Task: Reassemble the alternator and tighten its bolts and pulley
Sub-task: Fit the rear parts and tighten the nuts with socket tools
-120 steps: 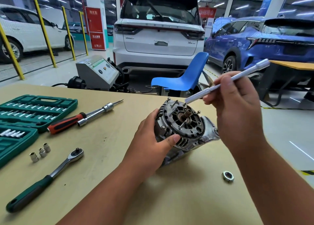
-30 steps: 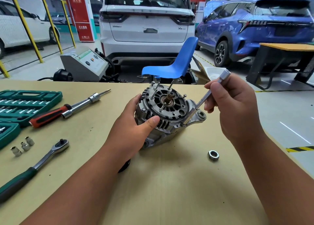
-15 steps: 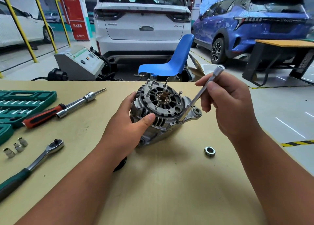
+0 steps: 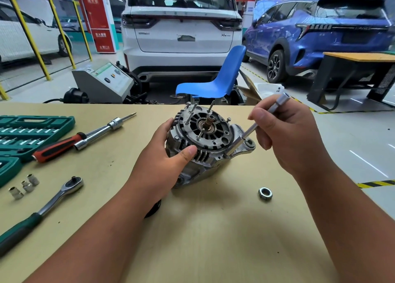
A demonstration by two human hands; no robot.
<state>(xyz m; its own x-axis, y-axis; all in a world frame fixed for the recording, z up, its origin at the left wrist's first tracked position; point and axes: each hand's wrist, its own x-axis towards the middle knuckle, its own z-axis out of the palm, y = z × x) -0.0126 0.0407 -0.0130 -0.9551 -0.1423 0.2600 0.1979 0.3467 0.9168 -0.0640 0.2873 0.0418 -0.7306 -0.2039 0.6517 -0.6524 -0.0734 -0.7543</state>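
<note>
The silver alternator [image 4: 208, 141] lies tilted on the table with its open end face and shaft toward me, long bolts sticking out of it. My left hand [image 4: 168, 160] grips its left side, thumb on the front rim. My right hand [image 4: 286, 137] pinches a slim silver extension bar with a socket [image 4: 245, 136]; the socket end sits on a bolt at the alternator's lower right, beside the mounting ear. A loose hex nut [image 4: 265, 194] lies on the table to the right. A dark round part [image 4: 152, 211] shows partly from under my left forearm.
Left of the alternator lie a red-handled driver with a socket bar [image 4: 83, 139], a green-handled ratchet [image 4: 42, 211], three small sockets [image 4: 23, 186] and a green socket case [image 4: 25, 133]. Beyond the table's far edge stand a blue chair [image 4: 215, 83], a grey machine and parked cars.
The right hand brought the extension bar down from above the alternator's top to a bolt at its lower right. My view shifted slightly; the left hand keeps its grip.
</note>
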